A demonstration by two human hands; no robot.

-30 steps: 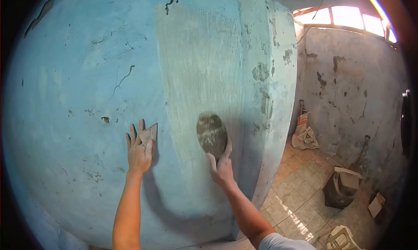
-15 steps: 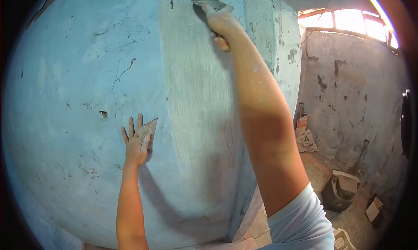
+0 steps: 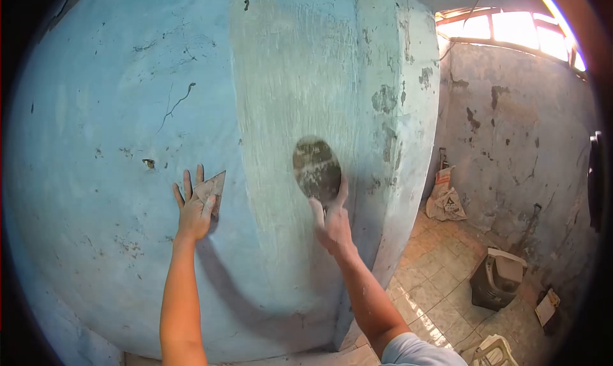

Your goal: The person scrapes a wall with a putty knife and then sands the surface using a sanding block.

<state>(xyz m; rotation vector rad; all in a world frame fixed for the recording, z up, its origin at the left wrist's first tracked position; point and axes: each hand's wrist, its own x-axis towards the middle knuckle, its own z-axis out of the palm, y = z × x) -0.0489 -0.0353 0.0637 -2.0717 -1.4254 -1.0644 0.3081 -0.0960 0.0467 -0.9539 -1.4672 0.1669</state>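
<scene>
My right hand (image 3: 334, 231) grips a rounded, dark-bladed trowel (image 3: 317, 169) from below, its thumb and a finger stretched along the blade. The blade lies over a pale grey-green coated strip (image 3: 274, 98) on the blue wall (image 3: 121, 130); whether its whole face touches cannot be told. To the left, my left hand (image 3: 191, 222) pinches a flat triangular scraper blade (image 3: 209, 188) under its thumb. Several of its fingers spread upward near the wall, and its shadow falls below. The trowel's handle is mostly hidden in my right hand.
A wall corner (image 3: 399, 130) with peeling patches stands to the right. Beyond it are a tiled floor (image 3: 434, 280), a dark bin-like container (image 3: 498, 278), a crumpled sack (image 3: 446, 200) and a pale plastic object (image 3: 495, 353) at the bottom. A bright window opening (image 3: 511, 29) lies high up.
My right hand has brought the trowel down from the top of the coated strip to its middle. My left hand holds the scraper in nearly the same place.
</scene>
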